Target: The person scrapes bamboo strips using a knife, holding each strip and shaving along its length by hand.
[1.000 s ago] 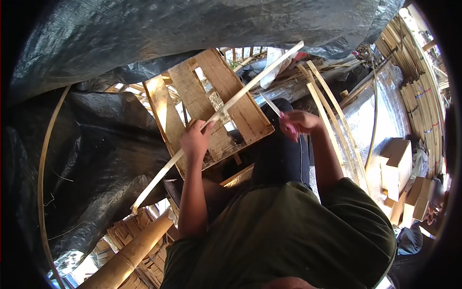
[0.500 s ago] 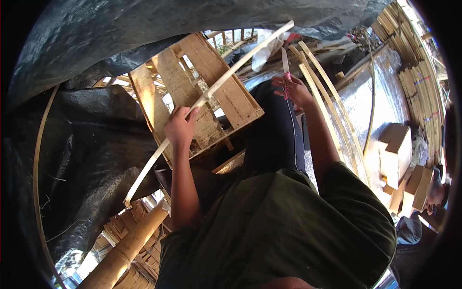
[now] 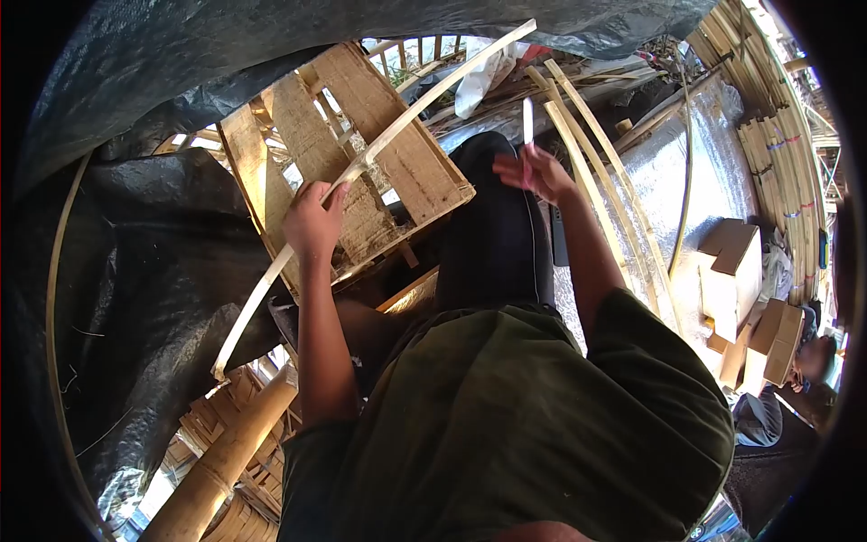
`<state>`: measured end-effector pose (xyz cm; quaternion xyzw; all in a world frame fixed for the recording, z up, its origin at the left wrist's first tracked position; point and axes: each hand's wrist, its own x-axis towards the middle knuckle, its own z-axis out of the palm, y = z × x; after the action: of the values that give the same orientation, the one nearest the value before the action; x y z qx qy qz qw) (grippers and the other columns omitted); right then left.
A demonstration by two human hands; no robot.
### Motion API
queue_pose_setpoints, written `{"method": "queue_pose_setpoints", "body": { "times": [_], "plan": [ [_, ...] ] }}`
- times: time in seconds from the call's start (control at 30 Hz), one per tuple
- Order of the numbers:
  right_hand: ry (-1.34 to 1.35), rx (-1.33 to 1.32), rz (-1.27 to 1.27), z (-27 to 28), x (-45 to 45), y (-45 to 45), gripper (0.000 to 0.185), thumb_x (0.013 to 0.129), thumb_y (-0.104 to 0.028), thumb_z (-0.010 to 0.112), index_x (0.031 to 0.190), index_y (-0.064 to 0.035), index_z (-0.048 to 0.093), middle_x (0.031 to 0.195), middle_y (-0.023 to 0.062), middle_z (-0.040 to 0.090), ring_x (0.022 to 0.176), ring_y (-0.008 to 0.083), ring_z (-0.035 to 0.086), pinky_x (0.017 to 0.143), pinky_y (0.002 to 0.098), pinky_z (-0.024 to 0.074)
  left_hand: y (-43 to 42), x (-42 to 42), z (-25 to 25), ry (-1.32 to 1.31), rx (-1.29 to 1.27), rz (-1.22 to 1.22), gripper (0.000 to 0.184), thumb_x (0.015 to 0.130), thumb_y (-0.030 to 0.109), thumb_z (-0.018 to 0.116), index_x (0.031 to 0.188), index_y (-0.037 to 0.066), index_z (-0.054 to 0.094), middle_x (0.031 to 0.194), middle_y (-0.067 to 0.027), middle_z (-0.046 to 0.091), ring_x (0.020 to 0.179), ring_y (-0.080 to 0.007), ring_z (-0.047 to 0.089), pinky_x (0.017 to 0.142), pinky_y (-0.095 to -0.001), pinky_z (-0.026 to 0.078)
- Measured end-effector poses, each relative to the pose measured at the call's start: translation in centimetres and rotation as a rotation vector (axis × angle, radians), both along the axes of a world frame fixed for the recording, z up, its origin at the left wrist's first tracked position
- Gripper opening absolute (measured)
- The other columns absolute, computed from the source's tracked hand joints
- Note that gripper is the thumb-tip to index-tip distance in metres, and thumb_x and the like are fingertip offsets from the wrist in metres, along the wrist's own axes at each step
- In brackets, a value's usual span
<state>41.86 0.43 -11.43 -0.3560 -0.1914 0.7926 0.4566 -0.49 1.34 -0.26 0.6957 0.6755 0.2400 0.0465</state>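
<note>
My left hand (image 3: 314, 221) is closed around a long pale bamboo strip (image 3: 397, 133), gripping it below a raised node. The strip slants across a slatted wooden crate (image 3: 293, 113), from the upper right to the lower left. In my right hand (image 3: 545, 173) is a knife (image 3: 528, 122) with a pinkish handle, its blade pointing up and away from me. Some fingers of that hand are spread, and motion smears them a little. The blade stands apart from the strip, beside my dark-trousered knee (image 3: 488, 154).
Several loose bamboo strips (image 3: 596, 149) lean right of my right arm. Cardboard boxes (image 3: 731, 285) and bundled strips (image 3: 781, 172) lie farther right. Black plastic sheeting (image 3: 172, 262) hangs left and overhead. A thick bamboo pole (image 3: 212, 465) is at lower left; another person (image 3: 817, 361) sits at the far right.
The whole view has shifted, so most things appear farther left and higher. Against the crate and knee, my right hand has moved slightly back towards me with the knife. My left hand keeps its grip.
</note>
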Motion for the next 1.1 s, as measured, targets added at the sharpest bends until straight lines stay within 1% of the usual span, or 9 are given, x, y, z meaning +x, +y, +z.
{"method": "queue_pose_setpoints", "body": {
  "times": [0.1, 0.33, 0.5, 0.6, 0.7, 0.77, 0.8, 1.0, 1.1],
  "plan": [
    [-0.348, 0.171, -0.320, 0.2, -1.4, 2.9, 0.031, 0.105, -0.034, 0.037, 0.105, -0.0056, 0.047, 0.135, 0.0277, 0.050, 0.121, 0.0382, 0.056, 0.099, 0.0524, 0.0482, -0.2, 0.0, 0.3, -0.001, -0.003, 0.000, 0.034, 0.081, 0.044, 0.074, 0.080, 0.010, 0.066, 0.080, -0.0045, 0.066, 0.072, -0.0289, 0.065, 0.061, -0.0389, 0.049],
    [0.383, -0.159, 0.656, 6.4, 1.7, -5.1, 0.028, 0.102, -0.024, 0.044, 0.117, -0.0008, 0.047, 0.135, 0.0418, 0.041, 0.114, 0.0557, 0.054, 0.090, 0.0652, 0.0494, 0.1, 0.2, 0.3, 0.014, -0.027, 0.009, 0.031, 0.082, 0.043, 0.073, 0.075, 0.014, 0.063, 0.074, -0.0016, 0.062, 0.067, -0.0270, 0.064, 0.056, -0.0395, 0.046],
    [0.628, -0.148, 0.617, 1.8, 0.4, -4.3, 0.026, 0.104, -0.025, 0.041, 0.115, -0.0028, 0.048, 0.143, 0.0431, 0.028, 0.128, 0.0548, 0.042, 0.095, 0.0666, 0.0451, 0.3, 0.0, 0.4, -0.012, -0.040, -0.013, 0.031, 0.081, 0.042, 0.074, 0.077, 0.013, 0.064, 0.078, -0.0027, 0.064, 0.068, -0.0279, 0.064, 0.058, -0.0387, 0.048],
    [0.292, -0.172, 0.132, 0.8, -0.7, 1.7, 0.024, 0.103, -0.025, 0.044, 0.104, -0.0021, 0.053, 0.138, 0.0380, 0.041, 0.126, 0.0495, 0.047, 0.099, 0.0592, 0.0465, -0.1, 0.2, 0.9, -0.028, -0.040, 0.001, 0.031, 0.081, 0.042, 0.074, 0.079, 0.013, 0.065, 0.080, -0.0025, 0.065, 0.070, -0.0277, 0.065, 0.059, -0.0384, 0.048],
    [-0.294, 0.024, -0.293, 0.8, -3.2, 7.1, 0.023, 0.104, -0.028, 0.046, 0.100, -0.0077, 0.054, 0.108, 0.0219, 0.063, 0.099, 0.0304, 0.067, 0.078, 0.0388, 0.0581, -0.2, 0.0, 0.9, -0.053, -0.026, -0.007, 0.028, 0.082, 0.040, 0.074, 0.081, 0.012, 0.065, 0.082, -0.0023, 0.066, 0.072, -0.0279, 0.066, 0.060, -0.0383, 0.049],
    [-0.867, 0.327, -0.294, 3.7, -5.1, 9.6, 0.026, 0.104, -0.029, 0.046, 0.095, -0.0077, 0.058, 0.074, 0.0054, 0.060, 0.062, 0.0134, 0.061, 0.053, 0.0271, 0.0492, -0.5, 0.0, 1.2, -0.044, 0.008, -0.044, 0.026, 0.082, 0.038, 0.074, 0.084, 0.012, 0.066, 0.083, -0.0026, 0.065, 0.072, -0.0281, 0.066, 0.061, -0.0391, 0.050],
    [-0.695, 0.357, -0.351, 5.2, -6.9, 10.1, 0.031, 0.104, -0.031, 0.047, 0.090, -0.0065, 0.060, 0.060, -0.0014, 0.053, 0.047, 0.0061, 0.048, 0.043, 0.0253, 0.0376, -0.5, 0.0, 1.3, -0.043, 0.025, -0.033, 0.026, 0.082, 0.038, 0.074, 0.084, 0.012, 0.066, 0.083, -0.0026, 0.065, 0.072, -0.0281, 0.066, 0.061, -0.0391, 0.050],
    [-1.739, 0.430, -0.225, 7.5, -10.2, 12.8, 0.049, 0.097, -0.038, 0.046, 0.079, 0.0028, 0.066, 0.077, 0.0300, 0.064, 0.073, 0.0451, 0.065, 0.069, 0.0511, 0.0528, -0.5, -0.1, 1.2, -0.043, -0.027, -0.059, 0.025, 0.081, 0.036, 0.074, 0.084, 0.012, 0.066, 0.082, -0.0033, 0.063, 0.072, -0.0283, 0.065, 0.060, -0.0396, 0.050],
    [-1.614, 0.355, -0.216, 6.7, -11.1, 13.0, 0.047, 0.095, -0.036, 0.048, 0.075, 0.0009, 0.068, 0.076, 0.0307, 0.063, 0.076, 0.0478, 0.064, 0.070, 0.0541, 0.0529, -0.4, -0.3, 0.9, -0.032, -0.014, -0.053, 0.025, 0.082, 0.036, 0.073, 0.084, 0.012, 0.066, 0.082, -0.0030, 0.063, 0.073, -0.0278, 0.065, 0.060, -0.0395, 0.050]
  ]
}}
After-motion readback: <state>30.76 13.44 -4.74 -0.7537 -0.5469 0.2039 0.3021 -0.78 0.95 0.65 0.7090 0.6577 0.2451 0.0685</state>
